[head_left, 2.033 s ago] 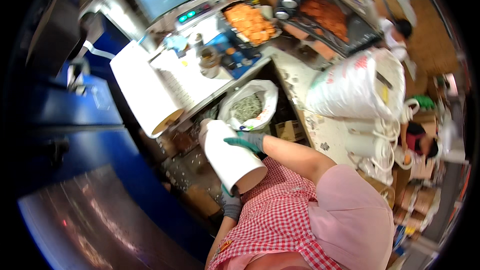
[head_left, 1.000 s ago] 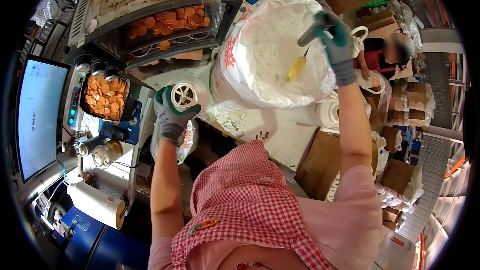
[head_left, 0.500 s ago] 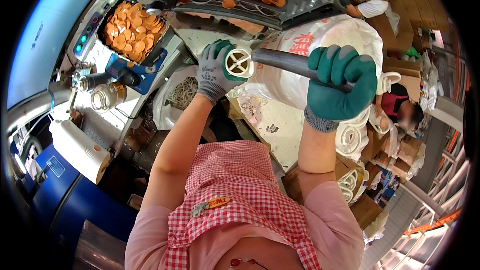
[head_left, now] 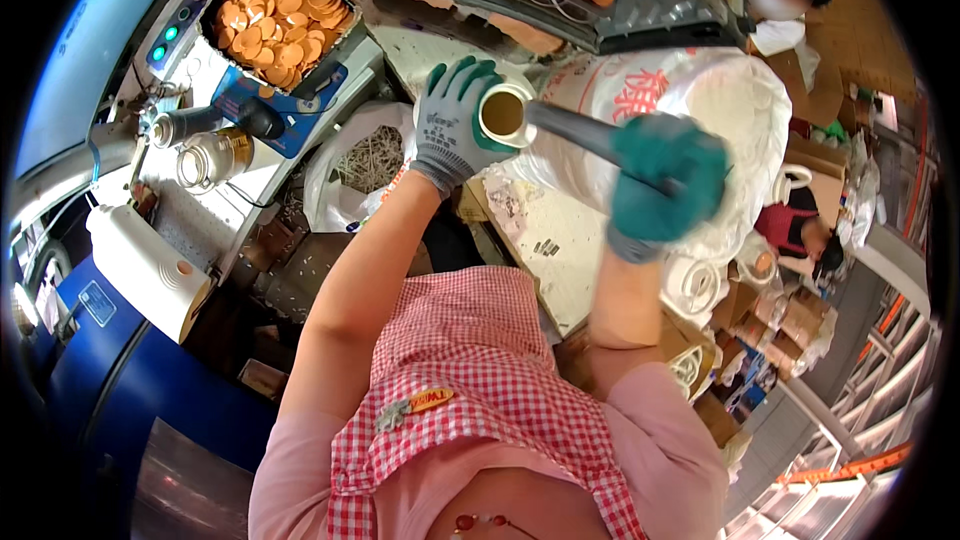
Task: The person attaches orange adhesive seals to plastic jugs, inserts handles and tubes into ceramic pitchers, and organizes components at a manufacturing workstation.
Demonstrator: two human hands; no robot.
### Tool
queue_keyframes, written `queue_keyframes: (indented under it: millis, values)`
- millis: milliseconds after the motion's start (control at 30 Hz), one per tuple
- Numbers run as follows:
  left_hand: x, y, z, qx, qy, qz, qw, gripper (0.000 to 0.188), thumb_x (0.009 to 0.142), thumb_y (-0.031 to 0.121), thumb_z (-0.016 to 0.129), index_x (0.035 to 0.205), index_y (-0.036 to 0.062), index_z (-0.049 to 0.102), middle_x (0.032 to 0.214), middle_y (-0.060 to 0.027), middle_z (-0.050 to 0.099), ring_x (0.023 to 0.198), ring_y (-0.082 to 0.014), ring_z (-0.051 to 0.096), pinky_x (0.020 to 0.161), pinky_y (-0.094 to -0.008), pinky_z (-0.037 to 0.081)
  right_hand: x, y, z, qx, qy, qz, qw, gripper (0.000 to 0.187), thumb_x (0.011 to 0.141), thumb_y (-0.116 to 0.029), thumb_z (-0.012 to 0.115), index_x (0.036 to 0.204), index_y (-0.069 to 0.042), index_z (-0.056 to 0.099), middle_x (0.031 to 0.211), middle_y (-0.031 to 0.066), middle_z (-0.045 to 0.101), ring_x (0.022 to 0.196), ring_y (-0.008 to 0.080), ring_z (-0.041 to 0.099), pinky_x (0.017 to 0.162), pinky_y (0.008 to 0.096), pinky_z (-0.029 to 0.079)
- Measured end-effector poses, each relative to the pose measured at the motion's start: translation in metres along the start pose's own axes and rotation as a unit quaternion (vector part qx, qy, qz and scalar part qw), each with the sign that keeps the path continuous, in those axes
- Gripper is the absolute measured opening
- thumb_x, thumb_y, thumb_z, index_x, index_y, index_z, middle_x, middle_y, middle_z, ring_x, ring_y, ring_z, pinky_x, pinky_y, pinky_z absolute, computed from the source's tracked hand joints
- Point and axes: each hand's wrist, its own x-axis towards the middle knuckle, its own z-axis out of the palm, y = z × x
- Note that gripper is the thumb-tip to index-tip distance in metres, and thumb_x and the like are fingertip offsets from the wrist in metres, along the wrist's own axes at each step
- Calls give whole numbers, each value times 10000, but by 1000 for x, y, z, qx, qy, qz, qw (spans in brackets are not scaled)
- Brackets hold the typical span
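My left hand (head_left: pixel 452 122), in a grey-and-green work glove, grips a white cylindrical plastic part (head_left: pixel 512 142). Its round mouth faces me and looks tan inside. A dark grey rod or pipe (head_left: pixel 572 128) is held in my right hand (head_left: pixel 668 182), whose matching glove is blurred by motion. The rod's far end is right beside the part's rim; whether they touch I cannot tell. Both hands are raised over a pale worktable (head_left: pixel 555 275), near a large white plastic sack (head_left: pixel 735 105).
A black tray (head_left: pixel 210 35) of orange discs, a glass jar (head_left: pixel 203 164) and a white bottle-shaped housing (head_left: pixel 150 260) are at left. A bag of thin scraps (head_left: pixel 330 205) hangs below. A metal machine (head_left: pixel 650 15) stands ahead. Two people are at right, among cardboard boxes (head_left: pixel 785 320).
Cross-shaped spokes showed in the white part's mouth earlier; now it looks round and unspoked. My right hand has shifted left and is blurred. The whole view has turned slightly.
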Motion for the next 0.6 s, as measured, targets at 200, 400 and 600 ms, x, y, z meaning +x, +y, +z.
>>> queue_keyframes:
  millis: [200,400,600]
  values:
    - [-69,2,-63,-2,-28,-102,994,765,554,328,886,1197,58,572,1275,-172,545,1212,-366,492,1026,-469,396,0,-91,-101,-108,-93,-172,975,318,921,-255,514,691,-49,442,655,67,439,564,199,421,638,491,484]
    - [-99,-7,-84,55,75,-66,994,758,592,232,865,1230,12,522,1292,-184,529,1206,-367,513,1039,-468,403,8,-41,-177,-515,-243,-136,811,375,617,-337,806,810,-101,586,797,102,589,753,287,586,878,438,455]
    - [-65,53,-144,21,46,-73,996,783,638,246,856,1284,-6,493,1306,-166,536,1212,-330,516,1047,-444,395,29,-28,-218,-548,-126,-49,826,273,694,-347,740,739,-122,592,830,69,574,814,295,564,749,431,446]
